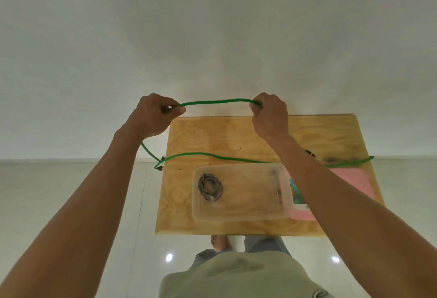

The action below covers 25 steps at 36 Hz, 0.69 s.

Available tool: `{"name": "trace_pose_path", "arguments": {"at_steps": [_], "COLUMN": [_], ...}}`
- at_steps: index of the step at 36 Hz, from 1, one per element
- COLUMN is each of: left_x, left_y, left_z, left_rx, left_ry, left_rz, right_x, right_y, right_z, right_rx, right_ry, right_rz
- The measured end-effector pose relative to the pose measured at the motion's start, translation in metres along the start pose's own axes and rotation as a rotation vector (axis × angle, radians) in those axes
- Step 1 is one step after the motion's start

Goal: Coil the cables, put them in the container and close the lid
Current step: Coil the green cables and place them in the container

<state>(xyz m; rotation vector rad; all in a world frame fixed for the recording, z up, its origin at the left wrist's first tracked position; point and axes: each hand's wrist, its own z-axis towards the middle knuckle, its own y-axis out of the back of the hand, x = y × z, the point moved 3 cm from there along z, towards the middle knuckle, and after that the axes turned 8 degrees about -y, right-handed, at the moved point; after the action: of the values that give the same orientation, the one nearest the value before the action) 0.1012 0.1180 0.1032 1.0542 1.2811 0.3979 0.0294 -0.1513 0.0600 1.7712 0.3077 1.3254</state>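
Note:
Both hands are raised above the far edge of a wooden table (236,141). My left hand (155,114) and my right hand (268,113) each pinch a green cable (217,101), which arcs between them. More of the cable hangs from the left hand, loops at the table's left edge and runs across the tabletop to the right edge. A clear plastic container (241,192) stands open near the table's front, with a coiled grey cable (210,186) lying in its left part. A pink lid (350,184) lies to the right, partly hidden by my right forearm.
A white wall rises behind the table and a glossy tiled floor surrounds it. Small dark clips sit at the table's left side (162,157) and near the right forearm (310,153). My feet and trousers show below the table's front edge.

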Motion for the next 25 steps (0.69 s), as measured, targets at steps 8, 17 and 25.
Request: {"name": "trace_pose_path", "arguments": {"at_steps": [8,17,25], "left_x": [-0.040,-0.147,-0.227], "left_y": [0.048,0.063,0.044], "left_z": [-0.016,-0.007,0.004], "left_rx": [-0.322,-0.477,-0.385], "left_ry": [-0.228,-0.314,-0.107], "left_rz": [-0.079,-0.548,-0.991], "right_x": [0.033,0.066,0.059], "right_y": [0.031,0.081,0.077], "right_z": [-0.020,-0.049,-0.070], "right_rx": [-0.119,-0.113,0.383], "right_ry": [0.029,0.029,0.184], "right_rz": [0.229,0.451,0.137]}}
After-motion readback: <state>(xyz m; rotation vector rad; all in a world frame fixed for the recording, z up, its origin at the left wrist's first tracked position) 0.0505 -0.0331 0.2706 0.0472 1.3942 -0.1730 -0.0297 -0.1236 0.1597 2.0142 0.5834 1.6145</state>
